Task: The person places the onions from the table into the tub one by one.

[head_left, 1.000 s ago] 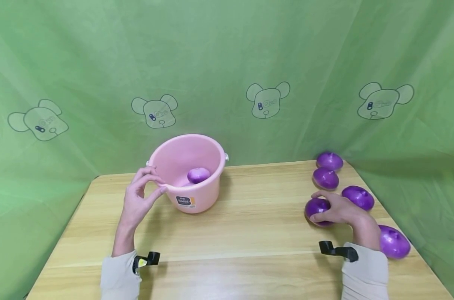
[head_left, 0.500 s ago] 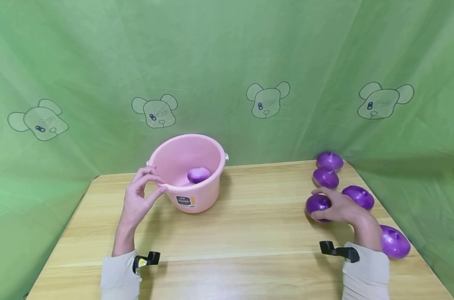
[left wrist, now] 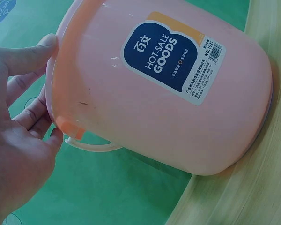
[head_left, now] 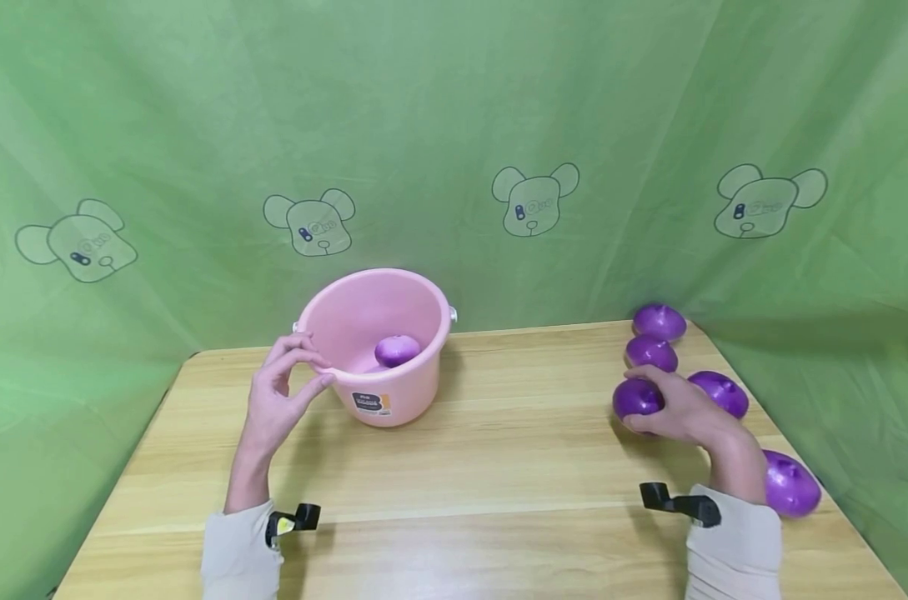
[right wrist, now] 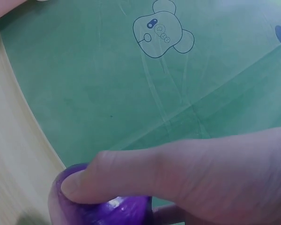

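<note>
A pink bucket (head_left: 416, 387) with a label (left wrist: 171, 56) on its side stands toward the back left of the table, and a shiny purple onion (head_left: 397, 351) lies inside it. My left hand (head_left: 269, 408) pinches the bucket's rim at the near left, thumb outside. On the right side, my right hand (head_left: 682, 410) grips another purple onion (head_left: 634, 400) between thumb and fingers, a little above the table. In the right wrist view the thumb presses on that onion (right wrist: 117, 211), whose lower part is cut off by the frame edge.
Around my right hand lie several more onions: one at the back corner (head_left: 659, 322), one just in front of it (head_left: 651, 355), one behind the hand (head_left: 719, 395) and one beside the sleeve (head_left: 791, 485). A green curtain (head_left: 454, 125) surrounds the wooden table (head_left: 484, 517).
The right hand has raised its onion slightly and shifted it a little toward the back of the table. My left hand and the bucket have stayed put.
</note>
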The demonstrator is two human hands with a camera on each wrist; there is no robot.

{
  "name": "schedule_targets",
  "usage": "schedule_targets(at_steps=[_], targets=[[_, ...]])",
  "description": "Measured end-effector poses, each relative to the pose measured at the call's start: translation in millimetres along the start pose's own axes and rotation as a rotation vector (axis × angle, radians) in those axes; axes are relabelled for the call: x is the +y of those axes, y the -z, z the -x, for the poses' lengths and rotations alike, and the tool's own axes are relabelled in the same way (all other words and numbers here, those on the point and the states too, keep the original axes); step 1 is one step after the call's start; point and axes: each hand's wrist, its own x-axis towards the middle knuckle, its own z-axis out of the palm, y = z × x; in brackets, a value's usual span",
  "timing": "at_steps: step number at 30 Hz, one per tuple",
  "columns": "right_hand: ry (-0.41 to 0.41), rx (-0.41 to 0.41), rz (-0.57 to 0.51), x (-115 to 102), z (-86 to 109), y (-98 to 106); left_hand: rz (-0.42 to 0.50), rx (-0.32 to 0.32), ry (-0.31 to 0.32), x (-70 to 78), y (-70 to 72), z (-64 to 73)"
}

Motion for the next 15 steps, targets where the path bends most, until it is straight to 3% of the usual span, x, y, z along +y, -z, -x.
schedule_targets(at_steps=[15], targets=[[0.063, 0.106, 0.034, -5.2, -4.4, 5.0, 0.002, 0.000, 0.004, -0.1, 0.0, 0.2]])
